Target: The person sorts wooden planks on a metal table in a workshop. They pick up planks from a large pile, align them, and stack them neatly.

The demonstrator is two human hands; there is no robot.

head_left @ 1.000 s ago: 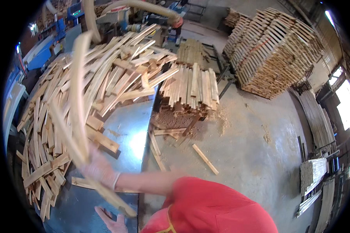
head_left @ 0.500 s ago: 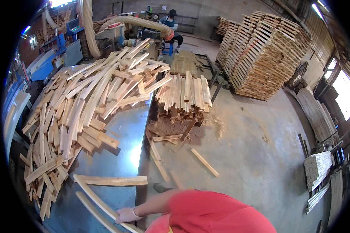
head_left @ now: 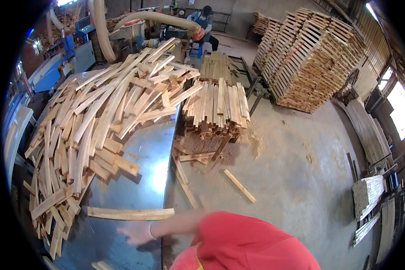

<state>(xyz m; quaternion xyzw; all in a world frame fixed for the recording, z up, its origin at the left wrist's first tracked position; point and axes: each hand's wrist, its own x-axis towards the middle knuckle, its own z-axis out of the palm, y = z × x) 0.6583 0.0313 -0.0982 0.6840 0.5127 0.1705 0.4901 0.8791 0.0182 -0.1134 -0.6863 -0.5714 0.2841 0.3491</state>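
My right hand (head_left: pixel 137 232), in a pale glove and blurred by motion, reaches leftward over the shiny metal table (head_left: pixel 141 155). Its fingers look stretched out, with nothing seen in them. Just beyond it, a single wooden slat (head_left: pixel 130 213) lies crosswise on the metal, apart from the hand. Ends of other slats (head_left: pixel 102 265) show at the lower edge, cut off by the picture. A red sleeve (head_left: pixel 252 243) covers my upper arm and fills the lower middle. My left hand is out of sight.
A big loose heap of wooden slats (head_left: pixel 90 121) covers the table's left and far side. Beyond the table's right edge stands a stack of slats (head_left: pixel 216 103); loose pieces (head_left: pixel 240 186) lie on the floor. Tall pallet-like stacks (head_left: pixel 310 58) stand farther right. A person (head_left: pixel 202 27) sits by a machine.
My right hand has let go of a long slat and moved up and left toward the crosswise slat. The long slats near it have shifted down, mostly out of the picture.
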